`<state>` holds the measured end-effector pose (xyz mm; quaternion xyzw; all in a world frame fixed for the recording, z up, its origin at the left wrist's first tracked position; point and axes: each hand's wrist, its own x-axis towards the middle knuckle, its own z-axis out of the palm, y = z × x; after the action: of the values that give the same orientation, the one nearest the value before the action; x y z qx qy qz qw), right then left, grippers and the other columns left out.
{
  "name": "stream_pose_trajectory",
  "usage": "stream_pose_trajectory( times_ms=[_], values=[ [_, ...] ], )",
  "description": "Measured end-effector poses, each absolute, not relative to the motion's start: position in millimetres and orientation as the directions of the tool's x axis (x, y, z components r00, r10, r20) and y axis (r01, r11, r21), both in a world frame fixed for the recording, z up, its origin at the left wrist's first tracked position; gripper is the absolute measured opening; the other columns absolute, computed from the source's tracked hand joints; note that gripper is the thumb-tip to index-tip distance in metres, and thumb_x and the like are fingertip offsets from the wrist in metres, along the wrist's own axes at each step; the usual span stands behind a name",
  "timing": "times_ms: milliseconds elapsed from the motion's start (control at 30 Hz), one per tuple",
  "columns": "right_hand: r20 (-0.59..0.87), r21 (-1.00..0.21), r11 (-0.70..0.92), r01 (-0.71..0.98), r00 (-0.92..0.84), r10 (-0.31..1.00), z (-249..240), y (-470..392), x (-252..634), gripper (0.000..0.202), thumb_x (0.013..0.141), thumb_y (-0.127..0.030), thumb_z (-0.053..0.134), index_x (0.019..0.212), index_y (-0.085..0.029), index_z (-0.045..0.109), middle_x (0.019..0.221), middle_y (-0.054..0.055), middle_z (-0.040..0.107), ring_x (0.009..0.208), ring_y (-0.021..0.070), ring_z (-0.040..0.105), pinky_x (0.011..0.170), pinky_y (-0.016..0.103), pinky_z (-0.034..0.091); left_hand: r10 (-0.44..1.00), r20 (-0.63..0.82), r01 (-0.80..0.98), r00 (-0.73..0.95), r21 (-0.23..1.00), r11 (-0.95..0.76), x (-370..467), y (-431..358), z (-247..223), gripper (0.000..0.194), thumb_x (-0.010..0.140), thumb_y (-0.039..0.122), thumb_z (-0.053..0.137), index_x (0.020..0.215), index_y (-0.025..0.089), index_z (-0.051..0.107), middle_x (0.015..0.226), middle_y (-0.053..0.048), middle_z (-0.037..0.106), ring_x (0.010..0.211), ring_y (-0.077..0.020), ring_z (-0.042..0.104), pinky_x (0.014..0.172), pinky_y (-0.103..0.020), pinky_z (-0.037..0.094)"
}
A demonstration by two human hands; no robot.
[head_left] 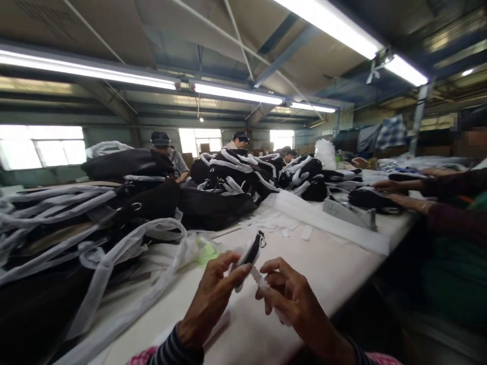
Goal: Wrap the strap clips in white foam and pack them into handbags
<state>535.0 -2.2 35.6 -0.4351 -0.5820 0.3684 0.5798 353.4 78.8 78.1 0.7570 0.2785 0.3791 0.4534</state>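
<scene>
My left hand (218, 284) is closed round a small black strap piece (251, 252) with a metal clip at its upper end and white material along its edge. My right hand (287, 294), just to the right, pinches a thin white strip (258, 278) that reaches toward the black piece. Both hands are above the pale table (323, 253). A bright green piece (207, 253) lies behind my left hand, and small white pieces (307, 232) are scattered farther back.
Black bags with white-wrapped straps (148, 238) are heaped on the left, with another pile (236, 172) behind. A long white sheet (331, 223) and a grey holder (348, 215) stand at the right. A co-worker's hands (403, 195) touch black items there; other people are behind the piles.
</scene>
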Motion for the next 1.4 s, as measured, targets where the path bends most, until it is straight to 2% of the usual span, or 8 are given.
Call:
stream_pose_trajectory(
  times_ms=[133,333,500,700,933,1100,1233,1400],
  values=[
    [0.285,-0.875,0.274,0.399,-0.034,0.958,15,-42,571,0.05,0.074,-0.01,0.071,0.12,-0.028,0.067,0.119,0.001,0.071,0.087,0.0168,0.066,0.073,0.024,0.051,0.706,0.494,0.195,0.508,0.732,-0.653,397,78,42,0.027,0.086,0.049,0.064,0.095,0.024,0.072,0.105,-0.007,0.069,0.105,-0.03,0.056,0.094,-0.042,0.042],
    [0.333,-0.835,0.323,0.447,-0.058,0.941,-12,-52,599,0.046,0.089,-0.01,0.057,0.13,-0.026,0.068,0.128,0.004,0.07,0.123,0.0223,0.062,0.11,0.033,0.043,0.61,0.344,0.447,0.714,0.445,-0.776,430,75,-2,0.009,0.094,0.024,0.058,0.091,0.02,0.066,0.096,-0.006,0.067,0.098,-0.0278,0.055,0.086,-0.042,0.042],
    [0.355,-0.854,0.348,0.386,-0.057,0.933,-19,-43,601,0.035,0.091,-0.014,0.063,0.123,-0.026,0.073,0.118,0.005,0.074,0.111,0.0218,0.067,0.1,0.032,0.049,0.562,0.317,0.465,0.764,0.332,-0.82,430,80,-16,0.012,0.096,0.033,0.066,0.093,0.021,0.066,0.099,-0.004,0.067,0.099,-0.0269,0.055,0.086,-0.041,0.042],
    [0.543,-0.794,0.445,0.413,0.153,0.826,-27,-20,593,0.017,0.096,-0.022,0.063,0.086,-0.02,0.076,0.093,0.005,0.067,0.091,0.0187,0.064,0.084,0.03,0.049,0.573,0.322,0.472,0.754,0.34,-0.813,430,77,-15,0.007,0.094,0.029,0.069,0.093,0.023,0.067,0.097,-0.002,0.067,0.098,-0.0254,0.056,0.086,-0.039,0.041],
    [0.288,-0.947,0.232,0.223,0.264,0.921,-29,-1,585,0.017,0.094,-0.029,0.061,0.082,-0.018,0.068,0.066,-0.001,0.061,0.059,0.0128,0.058,0.056,0.023,0.045,0.618,0.27,0.491,0.738,0.414,-0.767,428,74,-14,0.011,0.094,0.026,0.06,0.102,0.026,0.067,0.1,-0.005,0.067,0.102,-0.0287,0.056,0.088,-0.041,0.041],
    [0.183,-0.978,0.146,0.151,0.27,0.945,-25,12,591,0.029,0.089,-0.045,0.065,0.084,-0.017,0.066,0.054,-0.003,0.059,0.045,0.0104,0.051,0.047,0.021,0.042,0.75,0.185,0.509,0.635,0.63,-0.587,428,74,-5,0.042,0.092,0.025,0.052,0.132,0.023,0.044,0.11,-0.007,0.067,0.094,-0.0255,0.063,0.082,-0.034,0.042],
    [0.098,-0.994,0.079,0.077,0.29,0.952,-20,16,593,0.039,0.076,-0.053,0.075,0.085,-0.016,0.064,0.053,-0.003,0.061,0.044,0.0112,0.053,0.045,0.021,0.04,0.793,0.176,0.558,0.584,0.622,-0.549,433,78,1,0.019,0.1,0.032,0.04,0.108,0.024,0.056,0.093,-0.005,0.068,0.085,-0.0243,0.063,0.074,-0.031,0.034],
    [0.121,-0.984,0.092,0.153,0.198,0.973,-11,14,591,0.044,0.082,-0.057,0.069,0.069,-0.016,0.06,0.056,0.0,0.061,0.051,0.0098,0.051,0.053,0.022,0.038,0.819,0.191,0.546,0.541,0.661,-0.515,435,89,1,0.021,0.098,0.032,0.044,0.084,0.024,0.056,0.075,-0.001,0.063,0.072,-0.0204,0.057,0.067,-0.03,0.027]
  ],
)
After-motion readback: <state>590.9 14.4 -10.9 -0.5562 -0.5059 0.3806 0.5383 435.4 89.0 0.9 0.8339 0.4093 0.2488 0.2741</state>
